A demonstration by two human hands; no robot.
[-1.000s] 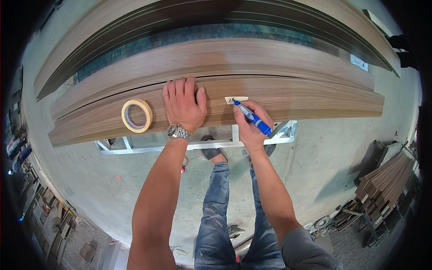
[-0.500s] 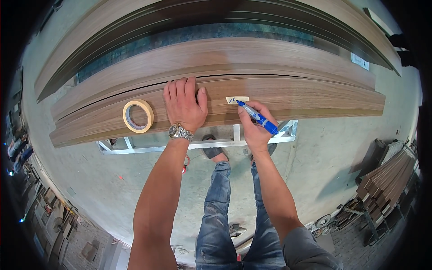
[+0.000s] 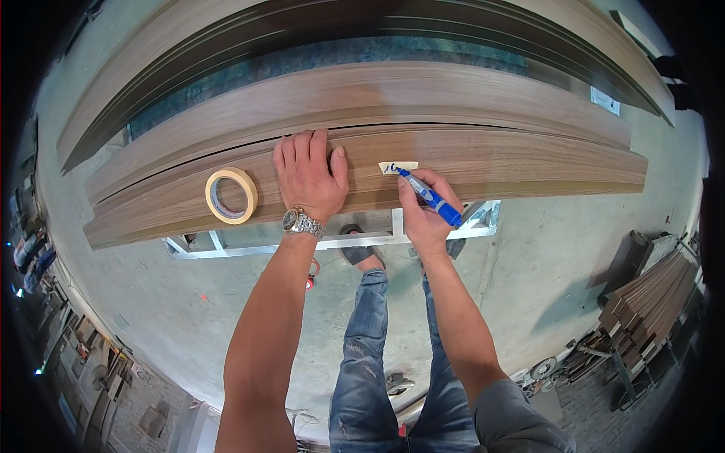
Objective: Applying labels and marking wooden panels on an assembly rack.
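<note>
Workshop w/ concrete floor [image 3: 529, 279], long wood-grain boards [image 3: 468, 162] stacked flat on a white metal frame [image 3: 393, 230], running left-right across the whole view.

Left hand [image 3: 306, 177]: flat, fingers spread a bit, palm down on the top board, holding nothing. Fingertips reach nearly to the step up to the next board behind. Metal watch [image 3: 302, 223] on the wrist, sitting right at the front edge.

Right hand [image 3: 423, 215]: closed around a blue marker [image 3: 430, 198], pen grip, tip down on a small tape label [image 3: 398, 167] stuck to the top board. Label is just right of the left thumb, near the board's back edge. Some blue marks on it already. Hand itself hangs off the front edge, only marker + fingertips over the board.

Tape roll [image 3: 231, 195]: masking type, lies flat on the same board, left of the left hand, close but not touching. Near the front edge, not overhanging.

Room: board surface open left of the roll and all the way right of the label to the board's end. Floor in front open around the person's legs. Clutter only at the periphery: more board stacks [image 3: 649, 302] on a rack far right, shelves w/ small stuff [image 3: 45, 302] far left. Small red item [image 3: 310, 283] on the floor under the left forearm, can't tell what.
</note>
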